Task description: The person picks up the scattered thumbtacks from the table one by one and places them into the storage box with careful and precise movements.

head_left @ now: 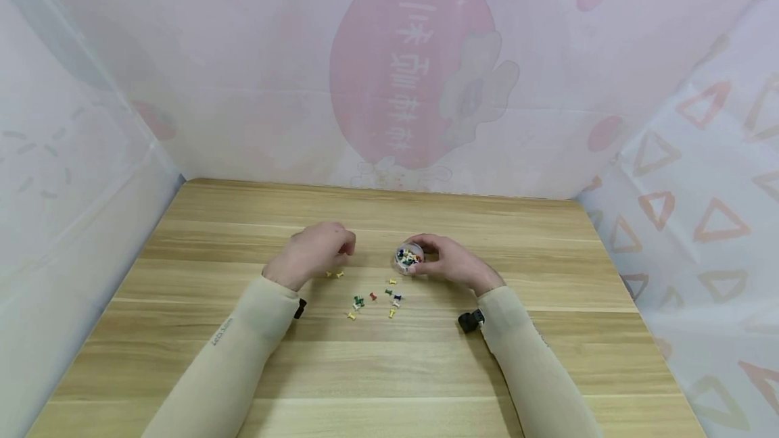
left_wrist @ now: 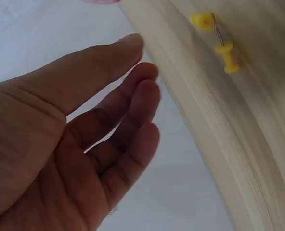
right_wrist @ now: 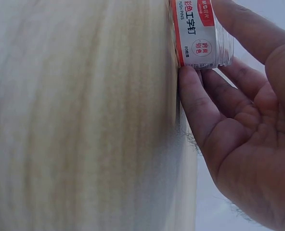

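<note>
Largest first, we have a pink-and-white backdrop [head_left: 262, 53] standing behind a wood-grain table [head_left: 377, 384], whose flat top gives small things a level place to lie.

Over it we see two bare hands. The right hand [head_left: 453, 259] curls its thumb and fingers around the sides of a clear jar [right_wrist: 195, 33], a hold that we judge keeps it steady while leaving the mouth uncovered. The left hand [head_left: 313, 252] hangs just over the table, to the left of the jar and apart from it, its fingers loosely bent and the thumb tip near the forefinger; we see nothing in its hold, though the dim wrist view could hide something tiny.

The jar stands upright around the table's middle, mouth up, so the pins inside stay put.

Smallest come the loose pins: two yellow pins [left_wrist: 227, 57] near the left hand, and a scatter including a red pin [head_left: 373, 297] on the near side of the jar, lying on their sides, presumably because they are too top-heavy to stand on their points.
</note>
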